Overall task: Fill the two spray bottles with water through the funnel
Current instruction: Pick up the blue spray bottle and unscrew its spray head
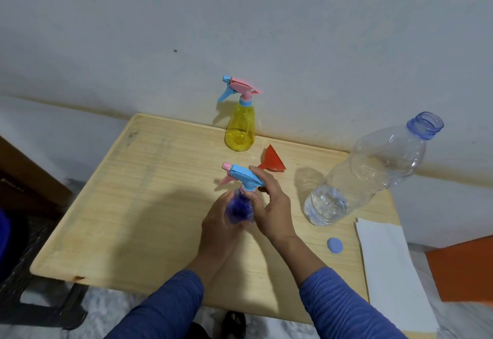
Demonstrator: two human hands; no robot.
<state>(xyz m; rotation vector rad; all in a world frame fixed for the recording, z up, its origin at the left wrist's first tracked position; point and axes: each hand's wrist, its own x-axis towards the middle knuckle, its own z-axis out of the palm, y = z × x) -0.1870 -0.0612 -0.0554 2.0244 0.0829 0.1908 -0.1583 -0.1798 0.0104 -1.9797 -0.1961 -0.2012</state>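
Note:
A blue spray bottle (238,209) stands at the middle of the wooden table (128,205). My left hand (219,228) grips its body. My right hand (269,205) pinches the collar under its blue and pink trigger head (241,175). A yellow spray bottle (240,127) with a pink and blue head stands at the far edge by the wall. Behind my right hand a red funnel (272,162) lies on its side. At the right stands a large clear water bottle (370,170), uncapped, with water in its lower part.
A blue cap (335,245) lies on the table near the water bottle. White paper sheets (386,264) cover the table's right front corner. An orange box (464,269) sits beyond the right edge, dark furniture (24,175) to the left.

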